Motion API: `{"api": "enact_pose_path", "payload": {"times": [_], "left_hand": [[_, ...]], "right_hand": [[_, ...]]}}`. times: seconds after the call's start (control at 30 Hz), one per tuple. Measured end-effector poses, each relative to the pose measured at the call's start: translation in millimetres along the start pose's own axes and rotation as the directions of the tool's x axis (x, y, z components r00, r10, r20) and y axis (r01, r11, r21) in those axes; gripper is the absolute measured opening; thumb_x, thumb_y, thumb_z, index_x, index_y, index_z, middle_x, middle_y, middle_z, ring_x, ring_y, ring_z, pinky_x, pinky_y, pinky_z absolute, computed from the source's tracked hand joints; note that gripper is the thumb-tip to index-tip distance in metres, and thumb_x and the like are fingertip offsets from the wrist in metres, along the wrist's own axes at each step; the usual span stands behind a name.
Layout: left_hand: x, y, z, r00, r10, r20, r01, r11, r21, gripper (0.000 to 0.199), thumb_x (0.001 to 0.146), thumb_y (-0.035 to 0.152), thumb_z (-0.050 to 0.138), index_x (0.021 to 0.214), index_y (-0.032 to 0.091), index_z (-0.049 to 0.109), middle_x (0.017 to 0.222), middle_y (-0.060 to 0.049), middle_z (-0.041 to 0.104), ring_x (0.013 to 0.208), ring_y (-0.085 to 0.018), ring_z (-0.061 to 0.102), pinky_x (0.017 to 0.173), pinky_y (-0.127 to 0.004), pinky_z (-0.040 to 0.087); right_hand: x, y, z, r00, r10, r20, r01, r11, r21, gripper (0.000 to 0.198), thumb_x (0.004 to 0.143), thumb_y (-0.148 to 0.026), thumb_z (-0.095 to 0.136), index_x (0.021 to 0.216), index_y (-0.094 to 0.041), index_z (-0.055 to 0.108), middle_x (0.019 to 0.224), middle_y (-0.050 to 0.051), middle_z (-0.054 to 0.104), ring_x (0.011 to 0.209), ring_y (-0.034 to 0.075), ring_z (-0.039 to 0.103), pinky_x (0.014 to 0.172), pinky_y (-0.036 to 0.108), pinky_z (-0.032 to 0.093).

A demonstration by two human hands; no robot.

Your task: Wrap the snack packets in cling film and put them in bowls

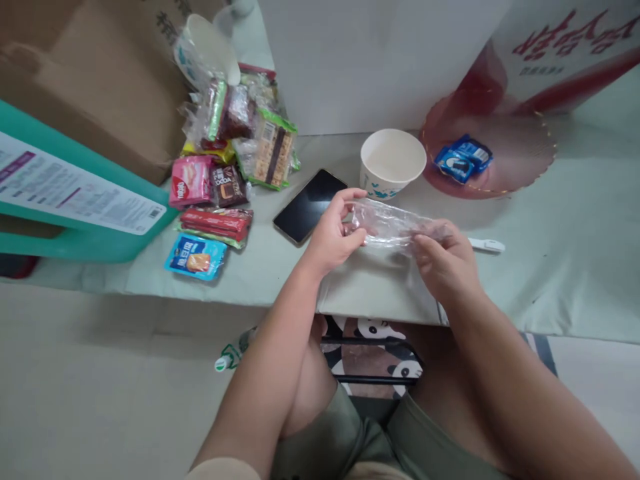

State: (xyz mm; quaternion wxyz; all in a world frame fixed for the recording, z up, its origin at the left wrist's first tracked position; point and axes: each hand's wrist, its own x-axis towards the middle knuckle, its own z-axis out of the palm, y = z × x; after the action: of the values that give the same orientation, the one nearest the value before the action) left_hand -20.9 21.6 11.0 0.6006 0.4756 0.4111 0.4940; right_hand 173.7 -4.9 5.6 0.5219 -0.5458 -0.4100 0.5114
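A crumpled clear plastic bag (387, 223) is stretched between my two hands, just above the table's near side. My left hand (337, 230) grips its left end, fingers curled at the film. At the other end, my right hand (447, 260) pinches the plastic between thumb and fingers. Right behind the bag stands a white paper bowl (393, 160) with a blue-green print, its inside showing no contents. A black phone (310, 205) lies left of the bowl, near my left hand. Partly hidden behind my right hand is a white handle-like piece (487, 246).
A heap of wrapped snacks (235, 120) and a bagged paper bowl (207, 53) lie at the back left, beside a cardboard box (100, 80) and a green container (100, 193). A clear gold-rimmed plate (525, 177) holds blue packets (463, 160). A bottle (235, 350) lies below the table.
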Motion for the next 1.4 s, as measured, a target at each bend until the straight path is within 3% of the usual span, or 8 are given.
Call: {"api": "enact_pose_path", "payload": {"times": [0.13, 0.27, 0.43, 0.67, 0.87, 1.13, 1.23, 1.4], "left_hand": [[0.0, 1.4, -2.0, 0.998, -0.041, 0.052, 0.045, 0.996, -0.079, 0.061, 0.067, 0.019, 0.08, 0.122, 0.029, 0.054, 0.098, 0.0, 0.069, 0.073, -0.014, 0.067, 0.068, -0.028, 0.052], [3.1, -0.9, -0.5, 0.998, -0.06, -0.018, 0.06, 0.998, -0.004, 0.034, 0.068, 0.034, 0.085, 0.088, 0.02, 0.061, 0.073, 0.003, 0.063, 0.064, -0.01, 0.056, 0.061, -0.024, 0.043], [6.7, -3.1, 9.7, 0.988, -0.023, -0.151, 0.003, 0.991, -0.13, 0.032, 0.074, 0.042, 0.082, 0.08, 0.019, 0.059, 0.075, 0.003, 0.064, 0.071, -0.01, 0.058, 0.069, -0.024, 0.046], [-0.2, 3.8, -2.1, 0.974, -0.143, 0.177, 0.157, 0.985, -0.069, 0.032, 0.072, 0.039, 0.083, 0.092, 0.02, 0.066, 0.072, 0.003, 0.064, 0.065, -0.01, 0.058, 0.065, -0.025, 0.045], [-2.7, 6.6, -4.8, 0.97, -0.176, 0.166, 0.168, 0.984, 0.066, 0.013, 0.078, 0.03, 0.071, 0.082, 0.02, 0.065, 0.048, 0.008, 0.048, 0.042, -0.007, 0.043, 0.046, -0.022, 0.031], [1.2, 5.9, 7.2, 0.986, -0.052, 0.158, 0.064, 0.995, -0.072, 0.014, 0.079, 0.025, 0.057, 0.074, 0.019, 0.069, 0.058, 0.003, 0.055, 0.052, -0.008, 0.049, 0.05, -0.022, 0.037], [3.6, 3.0, 9.0, 0.987, -0.049, 0.152, 0.05, 0.999, -0.003, 0.014, 0.079, 0.031, 0.064, 0.079, 0.018, 0.068, 0.07, 0.002, 0.06, 0.059, -0.009, 0.052, 0.054, -0.023, 0.04], [7.3, -6.7, 12.8, 0.995, -0.012, 0.102, 0.0, 0.994, 0.114, 0.018, 0.073, 0.019, 0.069, 0.09, 0.019, 0.064, 0.088, 0.0, 0.067, 0.064, -0.008, 0.059, 0.059, -0.021, 0.045]], "right_hand": [[2.8, -2.9, 7.0, 0.995, -0.078, -0.056, 0.08, 0.996, 0.037, 0.027, 0.071, -0.027, 0.075, 0.082, -0.025, 0.05, 0.076, -0.003, 0.059, 0.063, 0.011, 0.052, 0.062, 0.025, 0.043], [8.3, -2.6, 14.4, 0.982, -0.145, -0.117, 0.147, 0.989, 0.005, 0.036, 0.071, -0.033, 0.079, 0.094, -0.027, 0.051, 0.085, -0.004, 0.06, 0.07, 0.011, 0.056, 0.067, 0.025, 0.047], [8.7, -2.2, 33.4, 1.0, 0.018, 0.01, -0.019, 0.978, 0.207, 0.046, 0.069, -0.059, 0.076, 0.092, -0.026, 0.055, 0.1, 0.003, 0.066, 0.094, 0.019, 0.066, 0.079, 0.032, 0.055], [1.0, 3.1, 35.3, 0.999, -0.034, 0.003, 0.034, 0.998, -0.06, 0.031, 0.074, -0.045, 0.081, 0.084, -0.021, 0.065, 0.078, 0.0, 0.066, 0.07, 0.014, 0.061, 0.069, 0.029, 0.052], [-7.0, 2.1, 31.0, 0.997, 0.048, 0.065, -0.049, 0.999, 0.012, 0.042, 0.072, -0.048, 0.079, 0.103, -0.027, 0.062, 0.066, -0.006, 0.058, 0.054, 0.011, 0.049, 0.054, 0.025, 0.04], [-12.2, -4.7, 17.8, 0.998, 0.03, 0.055, -0.033, 0.998, 0.052, 0.032, 0.069, -0.056, 0.063, 0.071, -0.025, 0.054, 0.064, 0.0, 0.051, 0.054, 0.014, 0.044, 0.052, 0.029, 0.035], [-9.6, -2.3, 10.9, 0.997, 0.015, 0.076, -0.011, 0.999, -0.048, 0.039, 0.077, -0.062, 0.056, 0.075, -0.023, 0.059, 0.069, 0.002, 0.055, 0.059, 0.015, 0.048, 0.056, 0.031, 0.04], [-8.7, 6.0, 12.2, 0.996, -0.04, 0.079, 0.047, 0.995, -0.088, 0.046, 0.069, -0.037, 0.079, 0.108, -0.026, 0.057, 0.079, -0.004, 0.059, 0.063, 0.012, 0.052, 0.059, 0.026, 0.043]]}}
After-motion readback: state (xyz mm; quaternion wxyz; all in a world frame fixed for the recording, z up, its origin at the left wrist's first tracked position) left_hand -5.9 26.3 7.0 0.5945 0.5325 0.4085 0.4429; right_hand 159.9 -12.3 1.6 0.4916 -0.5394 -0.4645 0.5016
